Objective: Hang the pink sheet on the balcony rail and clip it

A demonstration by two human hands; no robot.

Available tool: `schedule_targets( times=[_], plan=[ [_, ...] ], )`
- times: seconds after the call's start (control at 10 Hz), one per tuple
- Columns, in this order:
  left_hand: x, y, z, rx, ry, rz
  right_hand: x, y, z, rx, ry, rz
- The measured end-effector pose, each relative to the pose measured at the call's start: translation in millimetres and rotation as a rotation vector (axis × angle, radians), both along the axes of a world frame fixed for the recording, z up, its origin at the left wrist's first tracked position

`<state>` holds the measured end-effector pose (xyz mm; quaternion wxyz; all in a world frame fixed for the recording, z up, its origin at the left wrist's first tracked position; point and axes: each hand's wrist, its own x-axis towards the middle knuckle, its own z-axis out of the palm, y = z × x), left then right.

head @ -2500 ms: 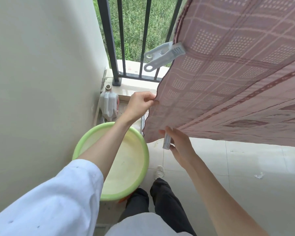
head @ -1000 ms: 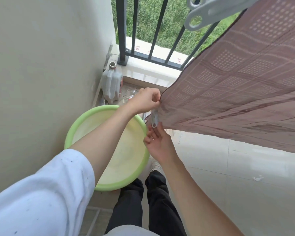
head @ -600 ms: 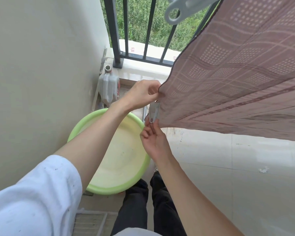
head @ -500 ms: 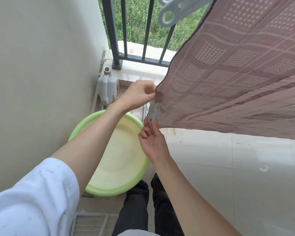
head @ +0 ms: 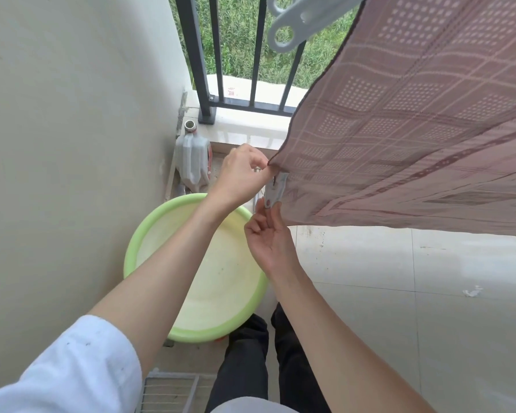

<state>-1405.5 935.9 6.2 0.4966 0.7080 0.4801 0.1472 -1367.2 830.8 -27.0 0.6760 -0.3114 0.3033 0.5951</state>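
The pink checked sheet (head: 414, 129) hangs down from the upper right across the balcony. A large white clip (head: 298, 22) sits on its top edge by the black rail bars (head: 197, 55). My left hand (head: 242, 174) pinches the sheet's lower left corner. Just below it, a small white clip (head: 274, 190) sits on the sheet's edge. My right hand (head: 270, 234) reaches up from underneath and holds the clip's lower end between its fingertips.
A green basin (head: 131, 248) stands on the floor under my arms, next to the cream wall on the left. A white plastic jug (head: 191, 156) stands in the corner behind it. A wire rack (head: 170, 391) lies at the bottom edge. Tiled floor spreads to the right.
My right hand has brought the small clip up to the sheet's corner beside my left hand. Over the last half second both hands have stayed almost still.
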Motion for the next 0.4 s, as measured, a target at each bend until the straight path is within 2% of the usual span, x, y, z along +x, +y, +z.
schedule_targets(
  times=[0.3,0.4],
  plan=[
    [-1,-13,1,0.007,-0.003,0.058,4,-2,18,0.036,-0.073,0.296],
    [-6,-22,0,0.041,0.006,0.091,17,-11,23,-0.010,-0.174,0.458]
  ],
)
